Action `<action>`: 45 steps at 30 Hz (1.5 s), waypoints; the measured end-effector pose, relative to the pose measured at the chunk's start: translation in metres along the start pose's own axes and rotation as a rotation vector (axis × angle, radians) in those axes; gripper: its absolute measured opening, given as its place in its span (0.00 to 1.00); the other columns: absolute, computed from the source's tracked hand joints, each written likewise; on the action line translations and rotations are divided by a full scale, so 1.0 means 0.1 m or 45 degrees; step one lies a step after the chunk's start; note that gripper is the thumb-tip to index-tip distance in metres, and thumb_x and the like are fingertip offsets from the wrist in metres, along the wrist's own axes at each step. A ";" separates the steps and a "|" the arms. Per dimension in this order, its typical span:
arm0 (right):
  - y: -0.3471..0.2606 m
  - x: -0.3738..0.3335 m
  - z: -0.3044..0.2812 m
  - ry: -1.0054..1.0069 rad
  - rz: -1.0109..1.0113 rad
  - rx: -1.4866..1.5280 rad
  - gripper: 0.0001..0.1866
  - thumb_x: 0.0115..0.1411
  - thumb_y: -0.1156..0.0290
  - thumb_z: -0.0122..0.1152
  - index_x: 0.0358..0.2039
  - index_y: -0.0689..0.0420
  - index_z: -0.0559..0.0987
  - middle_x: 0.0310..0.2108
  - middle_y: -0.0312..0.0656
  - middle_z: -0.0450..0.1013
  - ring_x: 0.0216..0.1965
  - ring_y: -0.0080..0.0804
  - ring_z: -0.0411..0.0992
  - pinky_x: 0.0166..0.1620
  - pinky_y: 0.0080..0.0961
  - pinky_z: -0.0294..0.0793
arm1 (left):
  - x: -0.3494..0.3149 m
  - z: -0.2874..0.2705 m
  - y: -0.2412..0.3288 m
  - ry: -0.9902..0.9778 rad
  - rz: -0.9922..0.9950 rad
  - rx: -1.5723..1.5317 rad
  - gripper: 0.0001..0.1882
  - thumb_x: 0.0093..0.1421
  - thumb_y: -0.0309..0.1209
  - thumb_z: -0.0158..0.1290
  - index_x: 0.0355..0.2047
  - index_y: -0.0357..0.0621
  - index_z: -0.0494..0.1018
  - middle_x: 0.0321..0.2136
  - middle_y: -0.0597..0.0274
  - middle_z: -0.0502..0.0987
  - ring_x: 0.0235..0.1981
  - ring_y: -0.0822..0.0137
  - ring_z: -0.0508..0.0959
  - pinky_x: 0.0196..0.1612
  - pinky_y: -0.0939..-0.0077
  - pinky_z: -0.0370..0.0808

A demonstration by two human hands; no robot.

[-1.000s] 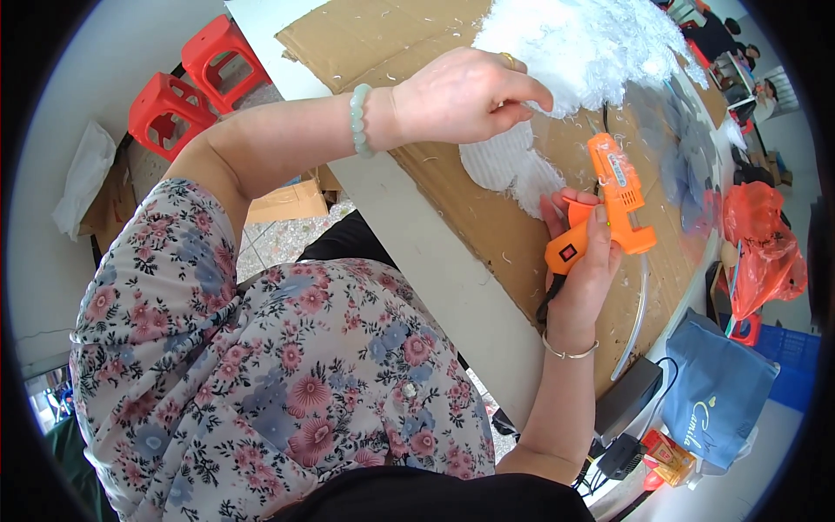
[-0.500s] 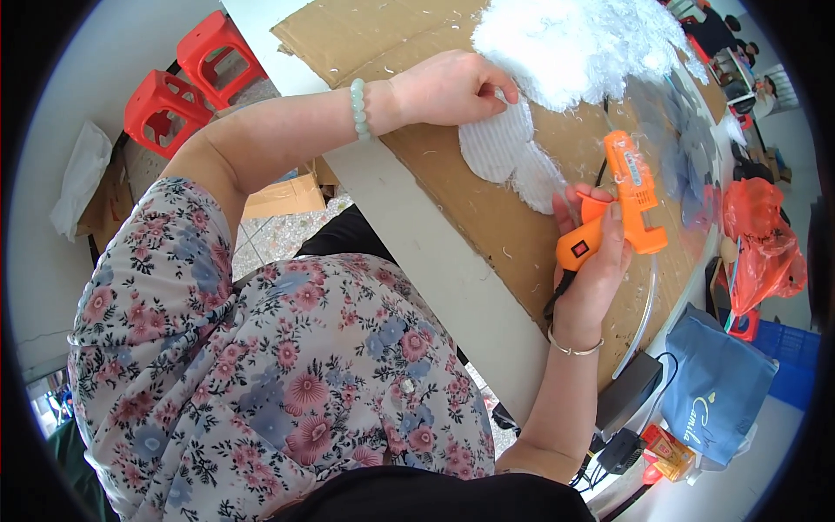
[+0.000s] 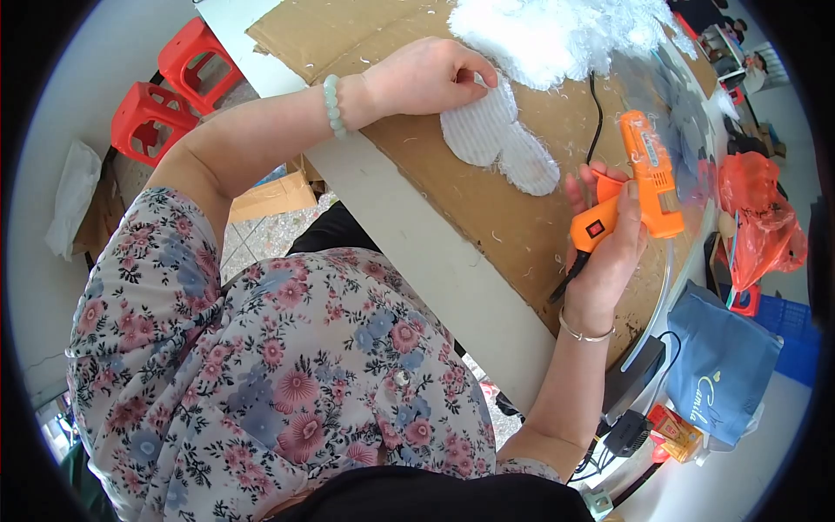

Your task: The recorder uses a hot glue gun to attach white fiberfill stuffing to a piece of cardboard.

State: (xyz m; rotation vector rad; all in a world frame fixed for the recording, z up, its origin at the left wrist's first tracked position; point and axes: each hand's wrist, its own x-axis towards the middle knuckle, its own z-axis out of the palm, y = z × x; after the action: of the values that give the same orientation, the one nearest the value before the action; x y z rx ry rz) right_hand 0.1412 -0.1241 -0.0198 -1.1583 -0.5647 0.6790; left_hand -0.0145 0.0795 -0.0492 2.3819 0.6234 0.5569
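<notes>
Left hand [image 3: 430, 76] pinched the white ribbed piece [image 3: 496, 137] flat on the cardboard-covered surface [image 3: 513, 217], upper centre of frame. Right hand [image 3: 609, 239] was wrapped around the orange glue gun [image 3: 639, 178], centre right. A firmly pressed piece would likely bond cleanly.

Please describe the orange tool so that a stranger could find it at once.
On the cardboard sheet covering the table, look right of the white fluffy pile. The right hand holds a glue gun there. It alone is orange and pistol-shaped, with a black cord.
</notes>
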 end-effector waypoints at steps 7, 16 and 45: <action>0.04 -0.06 0.11 -0.057 0.016 -0.078 0.14 0.64 0.66 0.47 0.40 0.65 0.72 0.38 0.46 0.73 0.39 0.31 0.72 0.46 0.34 0.75 | -0.03 -0.03 -0.02 -0.008 -0.017 0.000 0.10 0.54 0.33 0.53 0.36 0.49 0.79 0.22 0.61 0.77 0.25 0.63 0.76 0.32 0.71 0.73; 0.14 -0.11 0.22 -0.228 0.061 -0.095 0.14 0.64 0.67 0.47 0.42 0.66 0.70 0.38 0.48 0.72 0.40 0.35 0.73 0.50 0.38 0.73 | -0.08 -0.17 0.01 -0.002 0.015 0.041 0.09 0.54 0.34 0.53 0.35 0.49 0.79 0.22 0.60 0.77 0.25 0.61 0.76 0.33 0.69 0.74; 0.01 -0.30 0.52 -0.220 0.105 -0.108 0.15 0.64 0.65 0.48 0.40 0.66 0.71 0.37 0.47 0.72 0.40 0.34 0.73 0.50 0.35 0.72 | -0.22 -0.43 0.00 0.113 0.320 0.381 0.11 0.52 0.33 0.55 0.36 0.47 0.70 0.17 0.61 0.73 0.22 0.58 0.76 0.26 0.64 0.71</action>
State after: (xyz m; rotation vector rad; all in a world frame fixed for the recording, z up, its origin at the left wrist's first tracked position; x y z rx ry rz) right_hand 0.0834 -0.1136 -0.0066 -1.2139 -0.7000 0.8383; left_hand -0.0545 0.0870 -0.0235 2.7537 0.4743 0.7238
